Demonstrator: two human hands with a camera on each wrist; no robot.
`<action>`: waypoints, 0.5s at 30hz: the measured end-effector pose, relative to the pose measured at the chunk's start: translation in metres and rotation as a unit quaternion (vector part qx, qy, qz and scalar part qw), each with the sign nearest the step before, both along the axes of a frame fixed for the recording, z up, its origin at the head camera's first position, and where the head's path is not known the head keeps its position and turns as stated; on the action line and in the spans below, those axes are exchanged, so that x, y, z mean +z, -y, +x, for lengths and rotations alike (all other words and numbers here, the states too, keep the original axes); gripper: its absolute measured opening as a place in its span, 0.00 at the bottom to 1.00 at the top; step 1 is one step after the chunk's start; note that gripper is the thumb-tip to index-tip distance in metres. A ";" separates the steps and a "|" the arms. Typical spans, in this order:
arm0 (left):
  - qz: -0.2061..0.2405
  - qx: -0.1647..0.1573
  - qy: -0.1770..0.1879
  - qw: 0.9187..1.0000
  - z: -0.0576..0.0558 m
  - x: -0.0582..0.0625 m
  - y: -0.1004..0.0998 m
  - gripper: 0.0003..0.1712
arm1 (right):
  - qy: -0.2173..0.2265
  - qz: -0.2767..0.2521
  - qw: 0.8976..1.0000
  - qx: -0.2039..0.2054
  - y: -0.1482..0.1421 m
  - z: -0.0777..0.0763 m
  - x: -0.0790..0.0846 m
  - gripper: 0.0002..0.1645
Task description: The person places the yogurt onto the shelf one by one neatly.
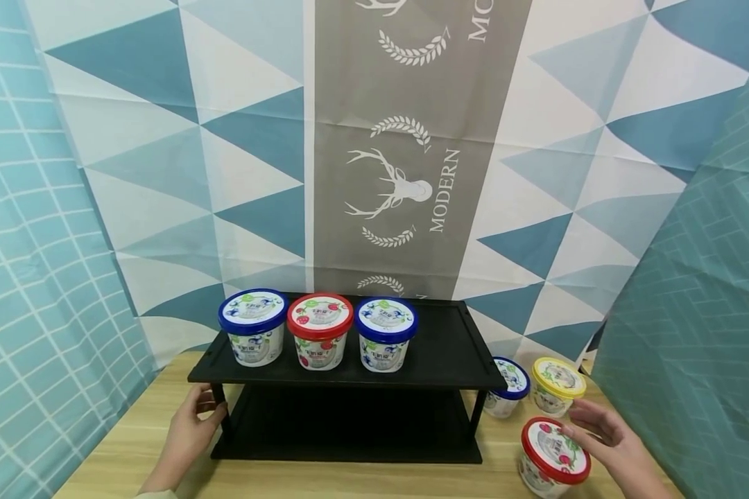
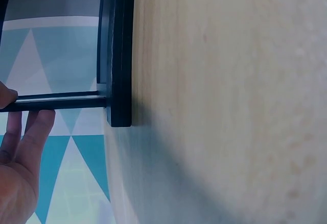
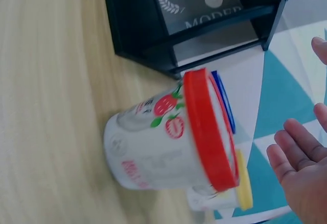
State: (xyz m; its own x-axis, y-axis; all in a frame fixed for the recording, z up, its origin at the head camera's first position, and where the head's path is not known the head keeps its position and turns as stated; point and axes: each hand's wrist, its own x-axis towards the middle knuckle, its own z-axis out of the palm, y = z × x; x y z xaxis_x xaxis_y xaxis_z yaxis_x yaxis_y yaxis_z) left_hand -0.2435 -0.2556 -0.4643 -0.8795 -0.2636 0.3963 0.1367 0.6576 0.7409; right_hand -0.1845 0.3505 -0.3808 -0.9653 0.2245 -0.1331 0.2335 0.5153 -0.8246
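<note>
Black rack (image 1: 449, 346): standing on the smooth, wood-grained desk (image 1: 349, 478); presenting two flat rectangular boards joined by slim posts, the upper one rimmed; running lengthwise left to right.
Left hand (image 1: 187, 430): pinching the left front post (image 2: 76, 102) between thumb and fingers.
Red tub (image 1: 555, 457): standing upright on the desk, right of the rack; tapering toward the base; carrying a glossy round lid and strawberry prints; pointing lid-up, long axis vertical.
Right hand (image 1: 605, 436): spreading its fingers, loosely bent, beside the red tub; overlapping the lid rim in the head view, showing a gap in the right wrist view.
Upper row: lining up on the top board, left to right, a blue-lidded tub (image 1: 254, 336), a red-lidded tub (image 1: 320, 333) and a second blue-lidded tub (image 1: 385, 336).
Yellow tub (image 1: 555, 388): standing behind the red tub.
Obscured: hiding partly behind the rack's corner, a blue tub (image 1: 512, 381) on the desk; blurring, the red tub's small lettering in the right wrist view; running off the left wrist view's edge, the left hand.
</note>
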 end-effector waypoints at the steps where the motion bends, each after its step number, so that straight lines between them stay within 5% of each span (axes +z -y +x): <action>1: 0.000 -0.001 0.000 1.000 0.000 0.000 0.000 0.20 | 0.000 0.002 1.000 -0.003 -0.001 0.000 -0.003 0.51; 15: 0.000 0.003 -0.007 1.000 0.003 0.000 0.003 0.20 | 0.000 -0.008 0.999 -0.045 -0.019 0.003 -0.034 0.56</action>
State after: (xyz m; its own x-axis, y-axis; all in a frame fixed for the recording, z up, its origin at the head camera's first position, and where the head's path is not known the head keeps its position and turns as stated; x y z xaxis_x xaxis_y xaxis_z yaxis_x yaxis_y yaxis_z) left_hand -0.2402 -0.2586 -0.4643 -0.8728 -0.2681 0.4079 0.1432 0.6582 0.7391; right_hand -0.1819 0.3691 -0.4146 -0.9414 0.3078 -0.1377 0.2783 0.4785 -0.8328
